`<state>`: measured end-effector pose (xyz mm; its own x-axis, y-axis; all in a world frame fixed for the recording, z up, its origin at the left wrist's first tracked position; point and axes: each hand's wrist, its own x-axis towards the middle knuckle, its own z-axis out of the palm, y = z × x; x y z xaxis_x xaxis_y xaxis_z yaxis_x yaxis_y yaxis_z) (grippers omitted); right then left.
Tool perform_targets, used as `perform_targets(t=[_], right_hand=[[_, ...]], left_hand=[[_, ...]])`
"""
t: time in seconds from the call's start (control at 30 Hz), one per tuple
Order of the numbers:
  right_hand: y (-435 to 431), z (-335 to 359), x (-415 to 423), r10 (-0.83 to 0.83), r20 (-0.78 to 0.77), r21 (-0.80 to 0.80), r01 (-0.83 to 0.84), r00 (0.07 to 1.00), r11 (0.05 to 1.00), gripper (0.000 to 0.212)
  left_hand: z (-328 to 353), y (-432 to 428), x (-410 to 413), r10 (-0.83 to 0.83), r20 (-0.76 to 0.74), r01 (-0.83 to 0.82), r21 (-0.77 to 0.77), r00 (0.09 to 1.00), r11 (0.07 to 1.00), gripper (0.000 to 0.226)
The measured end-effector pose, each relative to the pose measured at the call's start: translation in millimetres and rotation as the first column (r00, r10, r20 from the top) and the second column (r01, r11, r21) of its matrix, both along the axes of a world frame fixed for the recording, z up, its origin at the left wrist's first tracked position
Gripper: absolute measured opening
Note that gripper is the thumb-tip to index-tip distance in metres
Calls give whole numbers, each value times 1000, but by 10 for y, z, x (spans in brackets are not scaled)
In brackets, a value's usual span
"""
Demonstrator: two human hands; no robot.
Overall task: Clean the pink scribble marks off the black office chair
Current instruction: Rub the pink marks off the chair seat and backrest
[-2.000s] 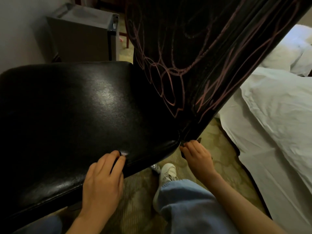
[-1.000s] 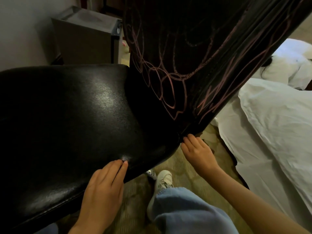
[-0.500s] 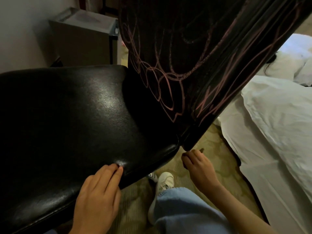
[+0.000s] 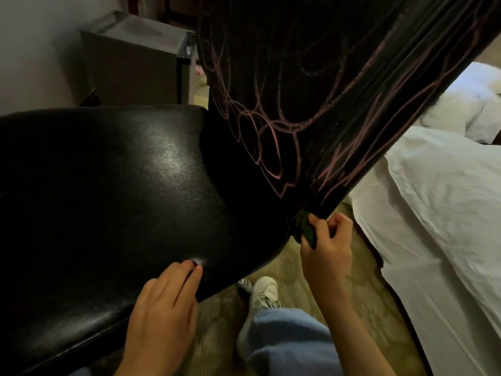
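While your left hand (image 4: 165, 302) lies flat on the front edge of the seat (image 4: 108, 199), fingers straight and close together with the tips touching the glossy black upholstery, your right hand (image 4: 326, 246) is at the lower corner of the backrest (image 4: 339, 63). Right-hand fingers are curled around a small dark object (image 4: 309, 234) that sits just under that corner, where backrest meets seat; what the object is cannot be told, as it is in shadow and half covered by your thumb. The black office chair (image 4: 230, 185) fills most of the view, seat to the left, backrest rising to the upper right. Pink scribble marks (image 4: 271, 147) cover the backrest: loops and ovals on its lower middle, long streaks running along its right edge toward the bottom corner. The seat surface shows only a light reflection. Below the chair, your jeans leg (image 4: 287, 340) and a white sneaker (image 4: 263, 294) stand on patterned carpet (image 4: 287, 261), between your two hands. White bedding (image 4: 433, 213) lies just to the right of the chair. A grey cabinet (image 4: 130, 69) stands behind the seat, near the wall (image 4: 32, 50).
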<state>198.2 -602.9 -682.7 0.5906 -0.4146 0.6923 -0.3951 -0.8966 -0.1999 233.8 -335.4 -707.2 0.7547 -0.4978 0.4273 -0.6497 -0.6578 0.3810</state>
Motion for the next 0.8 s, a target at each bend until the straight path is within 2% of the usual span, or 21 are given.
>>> perform_targets(t=[0.43, 0.5, 0.6, 0.7, 0.8], right_hand=[[-42, -550, 124, -12, -40, 28, 13, 999, 1000, 15], [-64, -654, 81, 0, -137, 92, 13, 991, 996, 10], [-121, -750, -49, -33, -222, 320, 105, 975, 942, 19], [-110, -548, -185, 9, -192, 284, 47, 981, 958, 24], [-29, -234, -339, 64, -14, 225, -59, 998, 973, 27]], left_hand=[[-31, -60, 34, -15, -31, 15, -18, 999, 1000, 44], [-19, -60, 35, -7, -19, 7, -19, 1000, 1000, 44], [8, -55, 26, 3, -10, -3, -24, 1000, 1000, 44], [33, -48, 23, 10, -1, -10, -28, 1000, 1000, 43], [44, -33, 15, 18, 3, -18, -25, 1000, 1000, 44]])
